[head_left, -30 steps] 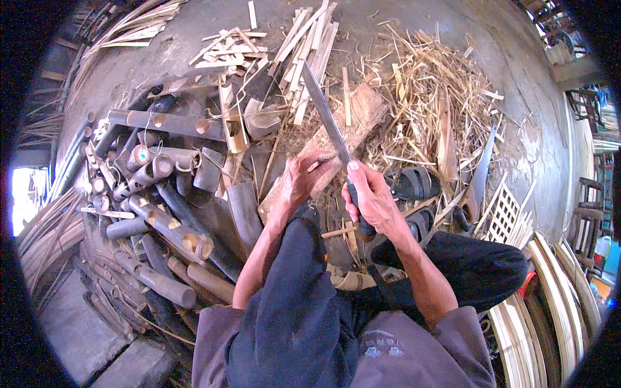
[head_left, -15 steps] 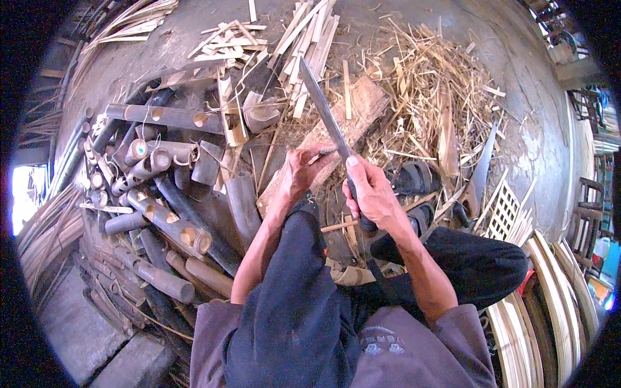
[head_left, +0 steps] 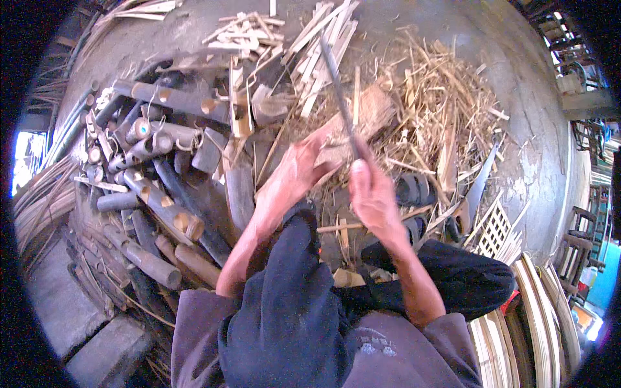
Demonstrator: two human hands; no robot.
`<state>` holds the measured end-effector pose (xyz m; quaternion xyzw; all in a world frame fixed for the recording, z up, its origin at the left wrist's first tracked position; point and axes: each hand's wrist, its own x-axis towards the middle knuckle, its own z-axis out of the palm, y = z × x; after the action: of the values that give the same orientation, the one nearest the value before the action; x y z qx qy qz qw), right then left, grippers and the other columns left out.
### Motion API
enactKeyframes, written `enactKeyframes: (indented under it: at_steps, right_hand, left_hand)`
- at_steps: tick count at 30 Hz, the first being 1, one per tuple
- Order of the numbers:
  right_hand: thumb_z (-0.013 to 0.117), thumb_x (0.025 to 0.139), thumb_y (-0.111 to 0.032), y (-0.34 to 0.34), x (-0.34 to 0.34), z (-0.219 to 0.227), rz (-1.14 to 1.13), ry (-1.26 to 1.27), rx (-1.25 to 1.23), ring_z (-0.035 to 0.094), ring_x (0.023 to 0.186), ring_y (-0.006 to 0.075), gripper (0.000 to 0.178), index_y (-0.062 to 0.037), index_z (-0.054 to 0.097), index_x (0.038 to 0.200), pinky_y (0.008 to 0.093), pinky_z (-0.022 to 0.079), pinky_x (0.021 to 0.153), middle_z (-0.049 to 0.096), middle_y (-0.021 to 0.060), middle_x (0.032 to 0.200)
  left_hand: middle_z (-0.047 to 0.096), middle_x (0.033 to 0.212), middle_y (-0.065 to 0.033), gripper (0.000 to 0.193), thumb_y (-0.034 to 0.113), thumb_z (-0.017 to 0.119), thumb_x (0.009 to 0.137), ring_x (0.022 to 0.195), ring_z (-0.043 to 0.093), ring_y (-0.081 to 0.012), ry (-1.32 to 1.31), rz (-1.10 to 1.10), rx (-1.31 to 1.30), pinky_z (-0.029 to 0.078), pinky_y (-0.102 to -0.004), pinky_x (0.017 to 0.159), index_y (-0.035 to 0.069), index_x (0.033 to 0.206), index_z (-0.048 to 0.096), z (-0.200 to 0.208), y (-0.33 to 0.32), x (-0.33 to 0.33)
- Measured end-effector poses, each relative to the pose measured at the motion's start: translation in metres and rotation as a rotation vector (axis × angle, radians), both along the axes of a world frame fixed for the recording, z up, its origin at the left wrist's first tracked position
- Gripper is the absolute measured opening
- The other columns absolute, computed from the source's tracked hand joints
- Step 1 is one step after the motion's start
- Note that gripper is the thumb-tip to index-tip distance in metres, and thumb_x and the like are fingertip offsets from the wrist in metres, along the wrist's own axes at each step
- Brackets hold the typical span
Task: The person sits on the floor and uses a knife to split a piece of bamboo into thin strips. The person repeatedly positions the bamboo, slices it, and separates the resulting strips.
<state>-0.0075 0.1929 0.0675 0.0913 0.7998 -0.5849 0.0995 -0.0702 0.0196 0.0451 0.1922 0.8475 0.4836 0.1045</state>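
My right hand (head_left: 375,197) grips the handle of a long knife (head_left: 337,84). Its narrow blade points up and away from me, crossing over a thick wooden block (head_left: 375,116) on the floor. Beside the near part of the block is my left hand (head_left: 297,171), blurred by motion. Its thumb and forefinger look spread, and I make out nothing between them. The knife's handle is mostly hidden inside my right fist.
Cut bamboo tubes (head_left: 162,216) lie heaped at left. Pale split strips (head_left: 323,58) are piled ahead, shavings (head_left: 446,103) to the right. A saw (head_left: 482,178), a woven lattice (head_left: 495,226) and bundled long strips (head_left: 540,317) are on my right.
The knife blade has turned more upright. My left hand has shifted slightly left against the block, and its fingers have spread from a pinch. The whole view has shifted a little too.
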Motion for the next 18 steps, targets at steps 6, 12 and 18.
enactKeyframes:
  at_steps: [6, 12, 18]
  right_hand:
    - [0.043, 0.098, -0.031, -0.001, -0.006, -0.033, 0.045, 0.0, 0.134, 0.056, 0.065, 0.0283, 0.057, -0.0023, 0.03, 0.145, 0.0391, 0.046, 0.067, 0.057, 0.0191, 0.072]
    - [0.061, 0.084, -0.008, 0.032, -0.021, -0.062, 0.096, 0.319, 0.506, 0.051, 0.051, 0.0281, 0.061, -0.0015, 0.038, 0.139, 0.04, 0.043, 0.054, 0.05, 0.0202, 0.059]
    - [0.061, 0.084, -0.018, 0.023, 0.007, -0.134, 0.196, 0.036, 0.282, 0.058, 0.06, 0.0389, 0.048, -0.0027, 0.046, 0.127, 0.0423, 0.045, 0.056, 0.059, 0.023, 0.069]
  left_hand:
    - [0.063, 0.097, -0.019, 0.03, 0.011, 0.066, 0.083, 0.093, 0.062, -0.0365, 0.247, 0.038, -0.003, 0.049, -0.0411, 0.082, -0.001, 0.108, 0.056, 0.006, 0.014, 0.002]
    - [0.065, 0.082, -0.0148, 0.012, 0.006, 0.065, 0.083, 0.075, 0.064, -0.0284, 0.237, 0.006, 0.016, 0.049, -0.0355, 0.066, -0.001, 0.092, 0.063, -0.005, 0.028, -0.02]
    - [0.061, 0.076, -0.0157, 0.012, 0.011, 0.063, 0.086, 0.069, 0.062, -0.0296, 0.221, -0.073, -0.076, 0.046, -0.0369, 0.06, 0.002, 0.093, 0.061, 0.003, 0.025, -0.027]
